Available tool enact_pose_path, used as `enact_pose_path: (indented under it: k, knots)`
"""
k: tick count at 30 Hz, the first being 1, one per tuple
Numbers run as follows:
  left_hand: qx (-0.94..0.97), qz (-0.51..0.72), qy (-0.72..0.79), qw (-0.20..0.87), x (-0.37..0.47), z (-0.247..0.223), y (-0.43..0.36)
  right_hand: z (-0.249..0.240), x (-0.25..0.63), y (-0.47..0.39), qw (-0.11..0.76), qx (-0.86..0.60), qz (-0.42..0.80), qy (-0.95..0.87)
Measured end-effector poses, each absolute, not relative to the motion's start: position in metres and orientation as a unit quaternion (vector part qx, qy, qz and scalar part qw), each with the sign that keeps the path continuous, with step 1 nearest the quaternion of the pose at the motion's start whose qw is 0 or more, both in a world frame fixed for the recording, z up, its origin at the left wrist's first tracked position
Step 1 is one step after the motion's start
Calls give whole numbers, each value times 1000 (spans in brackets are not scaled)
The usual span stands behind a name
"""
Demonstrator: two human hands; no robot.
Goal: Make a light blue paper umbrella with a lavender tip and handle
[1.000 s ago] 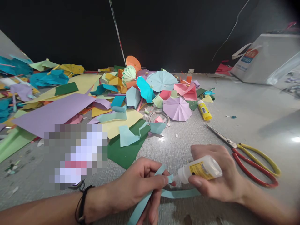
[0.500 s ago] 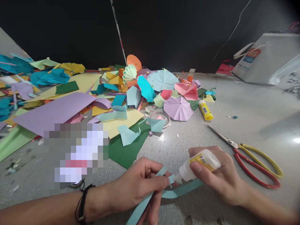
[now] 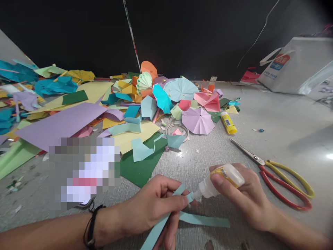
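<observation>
Light blue paper strips (image 3: 158, 230) are pinched between the thumb and fingers of my left hand (image 3: 158, 205). One strip end pokes out past the thumb, and another length (image 3: 205, 220) stretches rightward over the table. My right hand (image 3: 241, 194) grips a white glue bottle (image 3: 221, 180) with a yellow label, tilted so its nozzle points left. The nozzle tip is at the short strip end by my left thumb; whether glue is coming out cannot be seen. My left fingers hide where the strips cross.
Scissors (image 3: 275, 177) with red and yellow handles lie right of my right hand. Beyond are a yellow glue stick (image 3: 228, 123), a tape ring (image 3: 186, 131) and a pleated purple paper disc (image 3: 198, 121). Coloured paper covers the left and back. A white bag (image 3: 293, 66) stands back right.
The long strip end on the right has swung down toward me and straightened. The glue bottle has shifted slightly up, its nozzle staying at the strip end. My left hand is nearly still.
</observation>
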State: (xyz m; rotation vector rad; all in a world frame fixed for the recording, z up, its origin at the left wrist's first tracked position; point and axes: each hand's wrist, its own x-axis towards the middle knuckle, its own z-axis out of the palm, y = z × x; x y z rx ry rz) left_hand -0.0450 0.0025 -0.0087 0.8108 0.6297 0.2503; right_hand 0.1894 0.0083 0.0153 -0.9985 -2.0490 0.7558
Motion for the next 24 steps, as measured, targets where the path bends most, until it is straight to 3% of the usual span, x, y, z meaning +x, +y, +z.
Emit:
enact_pose_path:
  k: [24]
  knots:
    - [392, 109, 300, 863, -45, -8, 5, 19, 189, 4, 370, -381, 330, -781]
